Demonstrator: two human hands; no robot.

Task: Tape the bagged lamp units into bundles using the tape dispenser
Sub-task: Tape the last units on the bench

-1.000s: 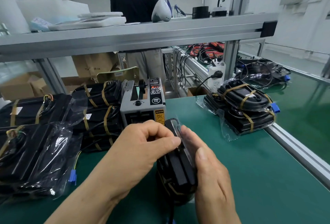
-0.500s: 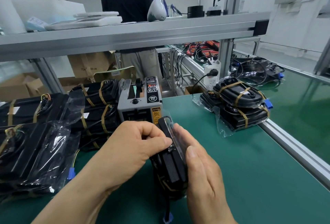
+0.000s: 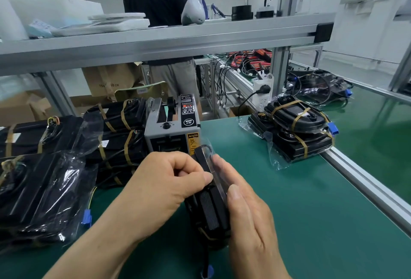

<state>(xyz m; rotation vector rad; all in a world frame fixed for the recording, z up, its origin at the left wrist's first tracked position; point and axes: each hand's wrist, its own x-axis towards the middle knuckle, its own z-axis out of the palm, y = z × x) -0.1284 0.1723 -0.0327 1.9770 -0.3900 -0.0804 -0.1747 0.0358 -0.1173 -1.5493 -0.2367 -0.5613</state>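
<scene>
A black bagged lamp unit (image 3: pixel 210 209) stands on edge on the green mat, just in front of the grey tape dispenser (image 3: pixel 172 129). My left hand (image 3: pixel 162 192) grips its left side, fingers curled and thumb pressed on the top edge. My right hand (image 3: pixel 246 214) lies flat against its right side with straight fingers. A taped bundle (image 3: pixel 293 132) of bagged lamps rests on the right by the rail. More taped bundles (image 3: pixel 117 136) are stacked left of the dispenser, and an untaped bagged lamp (image 3: pixel 42 192) lies at the far left.
An aluminium rail (image 3: pixel 364 187) edges the mat on the right, with a second green belt beyond it. An overhead shelf beam (image 3: pixel 155 38) crosses the view. A person (image 3: pixel 160 12) stands behind the bench. A power strip (image 3: pixel 263 92) and cables sit behind the dispenser.
The view has drifted slightly. Both hands keep hold of the lamp unit in front of the dispenser; my left thumb has slid a little along the top edge.
</scene>
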